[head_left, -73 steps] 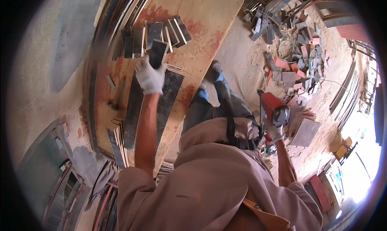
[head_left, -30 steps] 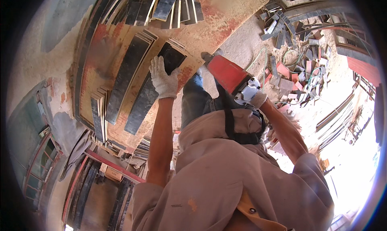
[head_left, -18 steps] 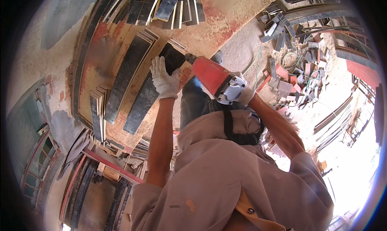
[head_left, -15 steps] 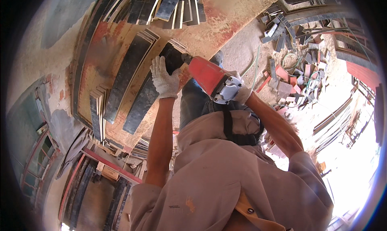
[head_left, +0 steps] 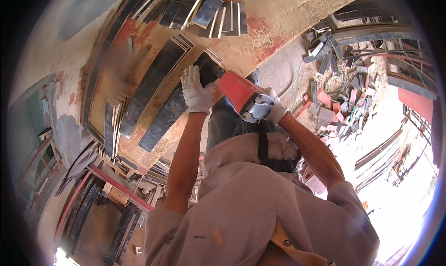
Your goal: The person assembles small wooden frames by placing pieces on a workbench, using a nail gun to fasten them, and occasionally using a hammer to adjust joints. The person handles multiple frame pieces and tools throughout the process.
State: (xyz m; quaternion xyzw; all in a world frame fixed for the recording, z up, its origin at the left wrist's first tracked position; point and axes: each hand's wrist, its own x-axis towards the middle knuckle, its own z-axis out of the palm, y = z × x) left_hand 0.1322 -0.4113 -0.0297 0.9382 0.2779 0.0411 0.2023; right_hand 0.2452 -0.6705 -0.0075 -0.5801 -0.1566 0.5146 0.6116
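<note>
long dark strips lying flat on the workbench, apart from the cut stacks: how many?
2. One long dark strip lies up-left; the second strip lies beside it to the right, its top end under the gloved left hand, near the red power tool the right hand holds. More may be hidden.

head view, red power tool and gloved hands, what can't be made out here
Head view only:
- Working end of the red power tool: hidden behind the white-gloved left hand.
- Right hand: mostly covered by the tool's grey housing; grip unclear.
- Long dark board: part under the left hand covered.
- Rubble pile: pieces too small, bent by fisheye.
</note>
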